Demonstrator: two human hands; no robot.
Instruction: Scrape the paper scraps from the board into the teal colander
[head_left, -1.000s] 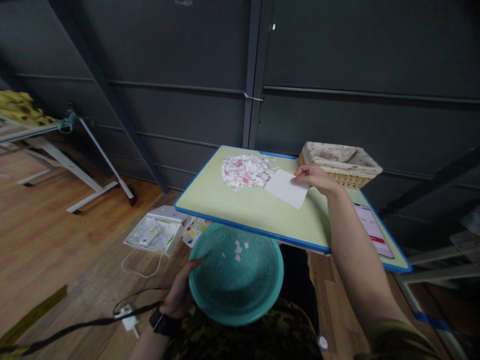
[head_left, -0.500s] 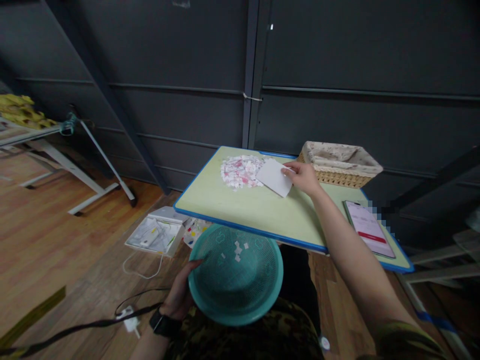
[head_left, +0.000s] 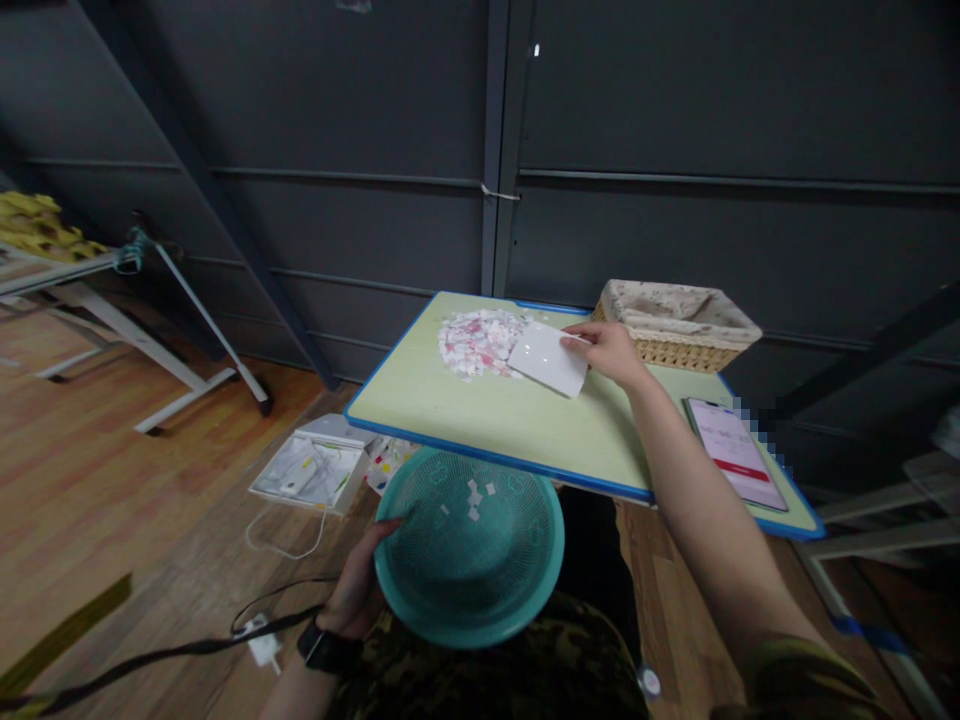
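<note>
My left hand grips the left rim of a teal plastic colander, held below the table's front edge. A few small white paper scraps lie inside it. Over the pale green table, my right hand pinches the right edge of a white card, tilted with its left edge at a heap of torn paper scraps, white with some pink. Whether the card touches the tabletop I cannot tell. A few tiny white bits show on the card's face.
A wicker basket with a cloth lining stands at the table's back right. A phone lies near the right edge. On the floor at left are an open white box with cables and a white plug.
The white card has tilted slightly, and small bits now show on its face. My left hand and the colander have hardly moved.
</note>
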